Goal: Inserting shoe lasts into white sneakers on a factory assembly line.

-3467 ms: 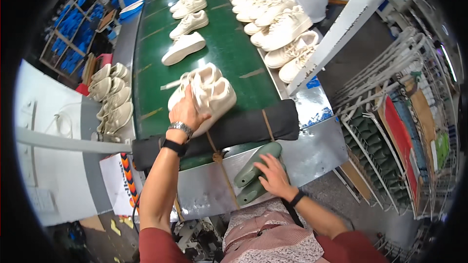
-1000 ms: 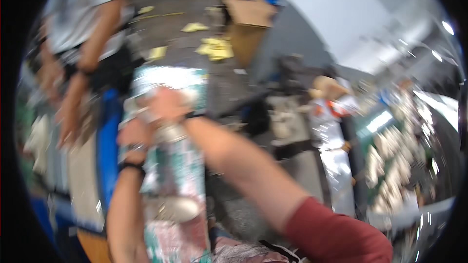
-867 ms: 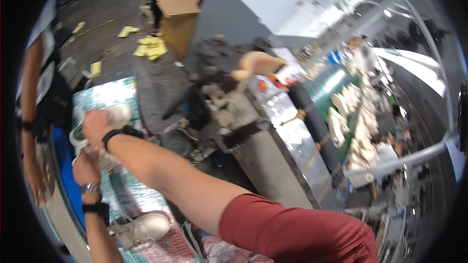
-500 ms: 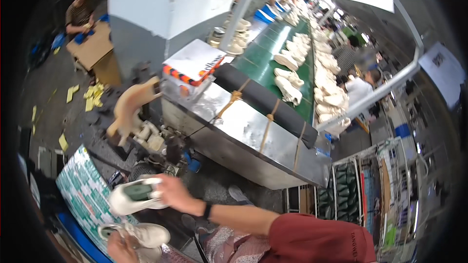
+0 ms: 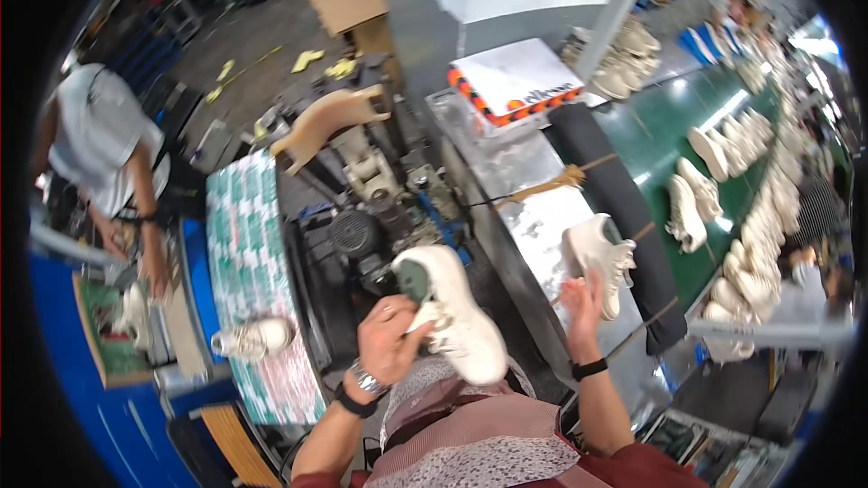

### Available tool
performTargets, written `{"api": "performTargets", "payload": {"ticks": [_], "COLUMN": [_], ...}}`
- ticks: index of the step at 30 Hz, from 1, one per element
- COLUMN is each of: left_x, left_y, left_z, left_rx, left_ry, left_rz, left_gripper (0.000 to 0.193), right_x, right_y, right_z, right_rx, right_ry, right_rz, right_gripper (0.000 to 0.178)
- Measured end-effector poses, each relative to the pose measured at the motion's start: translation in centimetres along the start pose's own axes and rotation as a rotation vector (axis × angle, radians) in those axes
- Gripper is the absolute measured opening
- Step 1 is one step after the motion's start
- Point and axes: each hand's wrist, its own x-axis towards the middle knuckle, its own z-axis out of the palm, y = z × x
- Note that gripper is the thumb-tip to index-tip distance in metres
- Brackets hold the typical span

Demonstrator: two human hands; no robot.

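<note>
My left hand [image 5: 387, 343] is closed on an off-white lace-up sneaker [image 5: 466, 330], held in the air in front of my apron; its dark green lining shows at the opening. To the right, my right hand [image 5: 583, 312] is open, fingers apart, just beside a second off-white sneaker [image 5: 592, 248]. That one rests on the metal end of the conveyor, against a black roll [image 5: 601, 190]. Another off-white sneaker [image 5: 255, 340] lies on the green-and-white patterned table top [image 5: 244, 244] at my left.
A white box with an orange-and-black edge [image 5: 515, 77] sits on the metal surface. Beyond, pale shoes line the green conveyor belt [image 5: 655, 149]. Machinery with a motor [image 5: 354, 233] stands between table and conveyor. At far left a co-worker [image 5: 108, 140] handles things at a blue bench.
My view has swung left. My right hand has moved from the left table to the conveyor's metal end, where a sneaker now rests. My left hand has lifted a sneaker off the table.
</note>
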Motion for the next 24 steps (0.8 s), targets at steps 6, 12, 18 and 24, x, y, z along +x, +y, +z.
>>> {"api": "performTargets", "payload": {"ticks": [6,12,18,24], "left_x": [1.3,4.1,5.1,2.8], "left_y": [0.8,-7.2,-12.6,-16.8], "left_z": [2.9,3.3,7.2,9.4], "left_rx": [-0.264,-0.82,-1.363,-1.893], "left_ry": [0.121,0.303,0.381,0.263], "left_rz": [-0.268,-0.469,-0.724,-0.546], "left_gripper": [0.018,0.023,0.035,0.051], "right_x": [-0.7,1.1,1.4,-2.3], "right_y": [-4.4,-9.5,-10.7,-11.6], "right_z": [13.9,23.9,29.5,35.0], "right_rx": [0.562,-0.15,-1.079,-1.203], "right_ry": [-0.91,-0.752,-0.476,-0.624], "right_rz": [0.821,-0.335,-0.876,-0.915], "right_gripper": [0.069,0.088,0.096,0.092]}}
